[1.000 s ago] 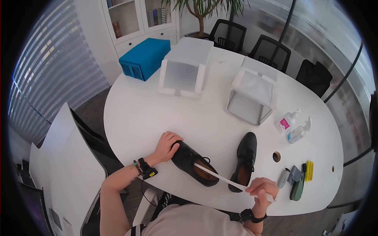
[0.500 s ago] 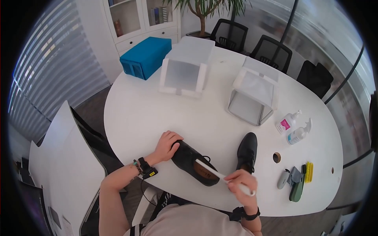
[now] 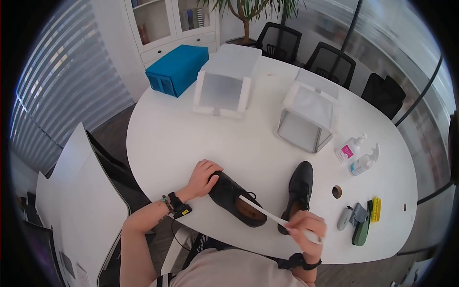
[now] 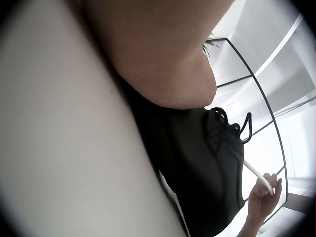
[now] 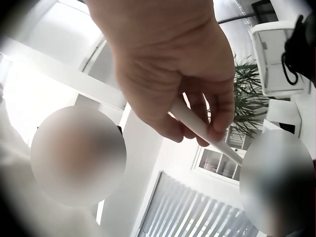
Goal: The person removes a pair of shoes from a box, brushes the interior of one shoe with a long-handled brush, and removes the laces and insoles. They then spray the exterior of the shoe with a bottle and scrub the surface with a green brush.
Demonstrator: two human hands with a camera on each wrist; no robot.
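My left hand (image 3: 203, 177) holds the toe end of a black lace-up shoe (image 3: 224, 191), thumb on its upper. The shoe lies on the white table with its brown insole showing; in the left wrist view its dark side (image 4: 192, 158) and looped lace fill the middle. My right hand (image 3: 307, 229) grips a long, slim white stick (image 3: 267, 214), its far end inside the shoe's opening. In the right wrist view the fingers curl round the stick (image 5: 192, 123). A second black shoe (image 3: 301, 182) stands to the right, its heel end partly behind the right hand.
Two pump bottles (image 3: 347, 149) stand at the right. A green-handled brush (image 3: 361, 232), a yellow brush (image 3: 376, 209) and grey items (image 3: 344, 217) lie nearer. Farther back are a translucent box (image 3: 308, 107), another white box (image 3: 222, 91) and a blue case (image 3: 178, 69).
My right hand moved left with the white stick, over the second shoe's heel, then part of the way back right. The left hand and the shoe it holds have stayed in place.
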